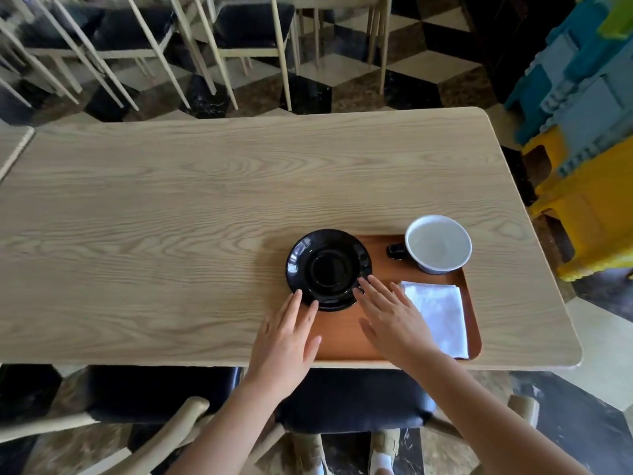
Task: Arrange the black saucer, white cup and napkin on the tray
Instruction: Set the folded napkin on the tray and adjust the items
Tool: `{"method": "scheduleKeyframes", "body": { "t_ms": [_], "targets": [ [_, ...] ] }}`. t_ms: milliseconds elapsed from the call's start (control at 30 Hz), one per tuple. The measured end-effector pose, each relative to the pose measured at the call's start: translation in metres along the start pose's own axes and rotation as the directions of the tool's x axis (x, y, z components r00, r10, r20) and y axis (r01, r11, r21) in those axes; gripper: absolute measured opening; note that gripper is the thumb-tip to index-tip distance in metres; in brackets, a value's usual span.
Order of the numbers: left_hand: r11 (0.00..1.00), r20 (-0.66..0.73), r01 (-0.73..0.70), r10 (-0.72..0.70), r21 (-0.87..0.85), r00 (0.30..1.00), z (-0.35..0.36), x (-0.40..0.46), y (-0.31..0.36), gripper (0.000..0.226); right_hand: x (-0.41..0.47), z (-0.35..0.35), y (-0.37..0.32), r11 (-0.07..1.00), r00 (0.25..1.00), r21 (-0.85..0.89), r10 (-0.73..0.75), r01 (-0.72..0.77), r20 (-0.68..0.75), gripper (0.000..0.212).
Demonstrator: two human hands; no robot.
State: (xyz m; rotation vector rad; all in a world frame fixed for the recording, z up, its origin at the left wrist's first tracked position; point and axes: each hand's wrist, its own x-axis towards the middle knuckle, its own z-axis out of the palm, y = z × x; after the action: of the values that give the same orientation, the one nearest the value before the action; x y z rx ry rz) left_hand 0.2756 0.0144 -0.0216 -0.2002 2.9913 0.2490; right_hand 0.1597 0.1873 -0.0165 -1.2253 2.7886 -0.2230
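Black saucer [329, 269]: overhung tray [342, 341] left edge.
Fingers: left hand [284, 341], right hand [394, 323] flat, spread, gripping nothing.
Tip: nudge right, seat fully.

i see a glossy black saucer [329, 269], a white cup [438, 243] with a black handle, a white napkin [436, 313], a reddish-brown tray [342, 341], and a pale wood-grain desk [171, 207].
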Motion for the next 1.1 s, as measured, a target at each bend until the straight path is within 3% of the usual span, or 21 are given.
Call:
{"method": "scheduleKeyframes", "body": {
  "t_ms": [800, 1100],
  "targets": [
    [0.996, -0.028, -0.062, 0.061, -0.058, 0.998, 0.003, -0.034, 0.004, 0.055, -0.042, 0.003, -0.018, 1.0, 0.999, -0.006, 0.006, -0.006, -0.053, 0.049],
    [0.996, -0.075, -0.085, 0.085, 0.002, 0.994, -0.014, -0.014, 0.008, 0.044, -0.031, -0.01, -0.015, 0.999, 0.993, 0.054, 0.001, 0.005, -0.114, 0.035]
  ]
}}
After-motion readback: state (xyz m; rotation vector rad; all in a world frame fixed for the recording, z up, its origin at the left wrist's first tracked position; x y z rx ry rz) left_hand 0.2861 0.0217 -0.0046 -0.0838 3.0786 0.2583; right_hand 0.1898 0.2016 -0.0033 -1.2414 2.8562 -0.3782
